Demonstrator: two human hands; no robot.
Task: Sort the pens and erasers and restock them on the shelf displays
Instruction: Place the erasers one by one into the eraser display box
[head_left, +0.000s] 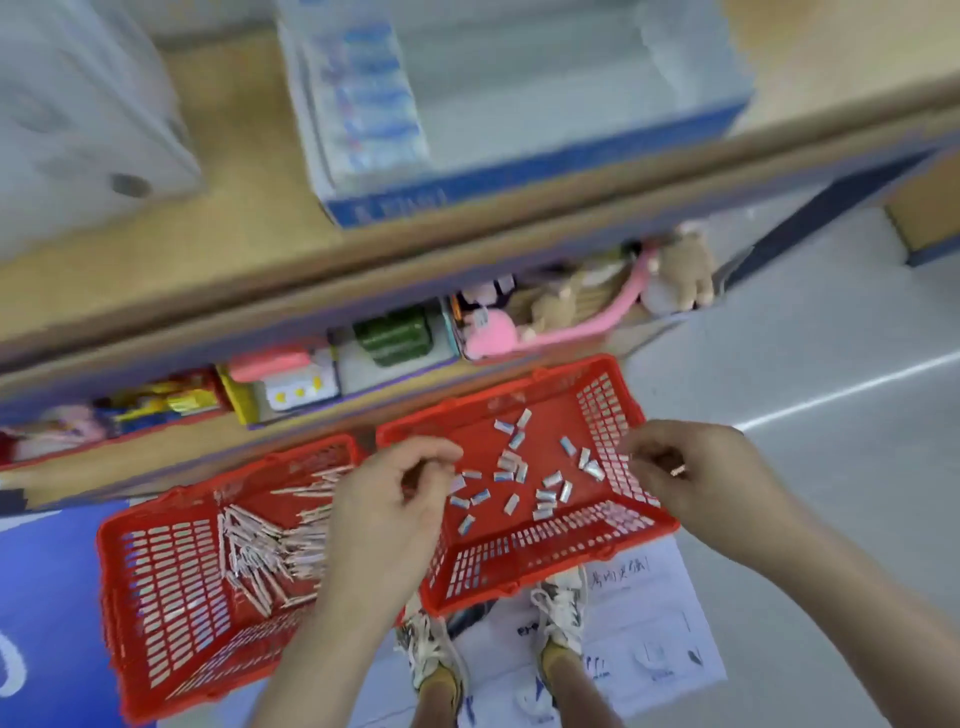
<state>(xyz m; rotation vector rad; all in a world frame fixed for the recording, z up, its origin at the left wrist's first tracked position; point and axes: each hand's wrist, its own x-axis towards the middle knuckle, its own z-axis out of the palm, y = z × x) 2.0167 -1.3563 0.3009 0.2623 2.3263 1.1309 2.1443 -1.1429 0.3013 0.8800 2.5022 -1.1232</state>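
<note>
Two red baskets sit side by side on the floor, lower centre of frame. The left basket (156, 597) holds the pens (260, 551), piled loose toward its middle and right side. The right basket (545, 577) holds the erasers (511, 462), scattered singly over its bottom.

I see the left hand (395, 499) over the gap between the baskets, fingers curled in toward the thumb. I can't tell if it pinches anything. The right hand (691, 467) hangs at the right basket's right wall, fingertips bunched together. I can't tell what, if anything, is between them.

The shelf (234, 270) runs across the upper frame, blurred. A blue-edged display box (519, 171) sits on it, upper centre. Plush toys (675, 275) and green packs (395, 335) are on the tier below. Shoes (561, 608) stand on a paper sheet (654, 613), bottom centre.
</note>
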